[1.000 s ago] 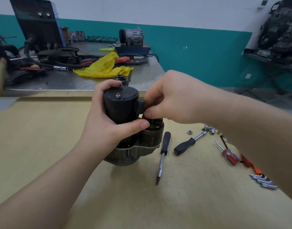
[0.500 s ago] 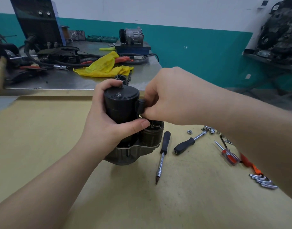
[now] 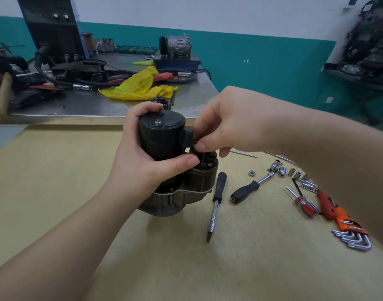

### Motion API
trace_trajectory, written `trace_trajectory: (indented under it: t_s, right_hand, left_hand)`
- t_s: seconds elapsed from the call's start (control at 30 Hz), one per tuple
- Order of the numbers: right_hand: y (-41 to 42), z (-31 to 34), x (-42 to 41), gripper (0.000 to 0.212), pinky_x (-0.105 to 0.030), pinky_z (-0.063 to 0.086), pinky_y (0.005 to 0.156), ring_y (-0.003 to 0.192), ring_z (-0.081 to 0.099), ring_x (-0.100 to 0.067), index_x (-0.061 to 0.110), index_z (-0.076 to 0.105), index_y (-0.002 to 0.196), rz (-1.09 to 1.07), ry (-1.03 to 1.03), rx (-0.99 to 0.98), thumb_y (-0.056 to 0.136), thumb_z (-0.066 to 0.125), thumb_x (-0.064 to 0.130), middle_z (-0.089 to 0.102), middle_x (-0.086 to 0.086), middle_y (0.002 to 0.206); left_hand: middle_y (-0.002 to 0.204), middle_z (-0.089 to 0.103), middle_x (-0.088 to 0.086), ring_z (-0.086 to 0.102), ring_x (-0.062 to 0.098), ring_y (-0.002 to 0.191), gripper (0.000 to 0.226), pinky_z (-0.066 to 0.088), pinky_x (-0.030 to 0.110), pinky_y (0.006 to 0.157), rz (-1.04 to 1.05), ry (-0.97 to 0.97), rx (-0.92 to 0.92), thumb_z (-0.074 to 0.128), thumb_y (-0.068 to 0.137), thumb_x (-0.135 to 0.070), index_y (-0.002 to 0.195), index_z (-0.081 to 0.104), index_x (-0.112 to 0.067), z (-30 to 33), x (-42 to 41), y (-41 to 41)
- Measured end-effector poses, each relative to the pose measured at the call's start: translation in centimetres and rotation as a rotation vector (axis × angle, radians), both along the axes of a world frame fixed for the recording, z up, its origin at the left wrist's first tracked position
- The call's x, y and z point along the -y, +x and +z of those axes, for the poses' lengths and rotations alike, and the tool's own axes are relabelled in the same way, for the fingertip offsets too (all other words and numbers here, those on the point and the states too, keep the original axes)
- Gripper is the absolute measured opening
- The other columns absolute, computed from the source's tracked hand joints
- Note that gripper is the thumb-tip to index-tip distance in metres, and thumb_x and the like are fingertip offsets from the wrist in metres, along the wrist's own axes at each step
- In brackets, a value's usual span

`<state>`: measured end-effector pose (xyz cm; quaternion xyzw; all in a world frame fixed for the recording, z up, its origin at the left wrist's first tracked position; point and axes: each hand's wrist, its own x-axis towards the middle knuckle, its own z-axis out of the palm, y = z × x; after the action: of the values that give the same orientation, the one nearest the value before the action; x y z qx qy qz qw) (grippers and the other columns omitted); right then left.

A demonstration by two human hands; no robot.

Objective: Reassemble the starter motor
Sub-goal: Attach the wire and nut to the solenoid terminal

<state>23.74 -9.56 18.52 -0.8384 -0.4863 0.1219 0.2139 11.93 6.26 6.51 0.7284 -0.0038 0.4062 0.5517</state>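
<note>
The starter motor (image 3: 164, 140) stands upright on the yellow bench top (image 3: 56, 181), black cylinder up, grey cast housing down, with the brown solenoid (image 3: 202, 179) beside it on the right. My left hand (image 3: 140, 161) wraps around the black cylinder, thumb across its front. My right hand (image 3: 229, 124) reaches in from the right, and its thumb and fingertips pinch a small metal part at the solenoid's top terminal, next to the black connector tab (image 3: 187, 137). That small part is mostly hidden by my fingers.
Right of the motor lie a black-handled bit driver (image 3: 216, 198), a ratchet handle (image 3: 249, 187), a loose nut (image 3: 252, 173), several sockets (image 3: 294, 173), red screwdrivers (image 3: 303, 205) and a hex key set (image 3: 353, 235). Behind is a steel table (image 3: 99, 105) with a yellow rag (image 3: 140, 85) and tools.
My right hand has shifted slightly right and up, uncovering more of the solenoid's top and the connector tab. The left hand and the motor have stayed put.
</note>
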Motion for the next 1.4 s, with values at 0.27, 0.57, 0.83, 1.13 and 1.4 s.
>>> trace_trajectory:
  t_s: [0.27, 0.57, 0.83, 1.13, 1.4]
  right_hand:
    - [0.0, -0.2, -0.3, 0.003, -0.018, 0.05, 0.05, 0.054, 0.066, 0.003, 0.037, 0.083, 0.084, -0.035, 0.002, 0.017, 0.085, 0.084, 0.04, 0.069, 0.024, 0.062]
    - [-0.3, 0.3, -0.1, 0.013, -0.008, 0.041, 0.042, 0.055, 0.059, 0.006, 0.037, 0.084, 0.09, 0.06, -0.042, 0.121, 0.093, 0.077, 0.027, 0.067, 0.025, 0.061]
    - [0.0, -0.1, -0.6, 0.028, -0.016, 0.045, 0.047, 0.056, 0.061, 0.002, 0.027, 0.076, 0.077, -0.035, -0.033, 0.242, 0.081, 0.081, 0.054, 0.067, 0.018, 0.06]
    - [1.0, -0.2, 0.8, 0.054, -0.037, 0.059, 0.076, 0.074, 0.074, -0.012, 0.037, 0.083, 0.084, -0.104, -0.011, -0.054, 0.099, 0.046, 0.073, 0.079, 0.013, 0.081]
    - [1.0, -1.5, 0.4, 0.036, -0.041, 0.057, 0.081, 0.093, 0.078, -0.02, 0.022, 0.074, 0.111, -0.033, 0.304, -0.427, 0.108, 0.05, 0.049, 0.082, -0.003, 0.096]
  left_hand:
    - [0.119, 0.067, -0.026, 0.074, 0.009, 0.109, 0.091, 0.06, 0.024, 0.088, -0.009, -0.005, 0.009, 0.1, 0.055, -0.037, 0.132, 0.05, -0.045, 0.2, 0.1, -0.1]
    - [0.119, 0.064, -0.031, 0.072, 0.008, 0.112, 0.092, 0.056, 0.02, 0.09, 0.001, 0.021, 0.009, 0.098, 0.054, -0.04, 0.131, 0.049, -0.044, 0.2, 0.1, -0.1]
    - [0.117, 0.064, -0.033, 0.072, 0.005, 0.108, 0.091, 0.06, 0.023, 0.088, -0.011, 0.006, 0.012, 0.098, 0.055, -0.037, 0.132, 0.05, -0.043, 0.0, 0.0, 0.0]
    - [0.116, 0.064, -0.033, 0.07, 0.001, 0.104, 0.091, 0.057, 0.022, 0.088, -0.01, -0.019, 0.019, 0.098, 0.056, -0.037, 0.133, 0.05, -0.039, 0.0, -0.3, 0.2]
    - [0.121, 0.065, -0.026, 0.072, 0.004, 0.108, 0.089, 0.056, 0.021, 0.091, 0.0, -0.016, 0.015, 0.098, 0.056, -0.038, 0.132, 0.051, -0.042, 0.0, -0.2, 0.1]
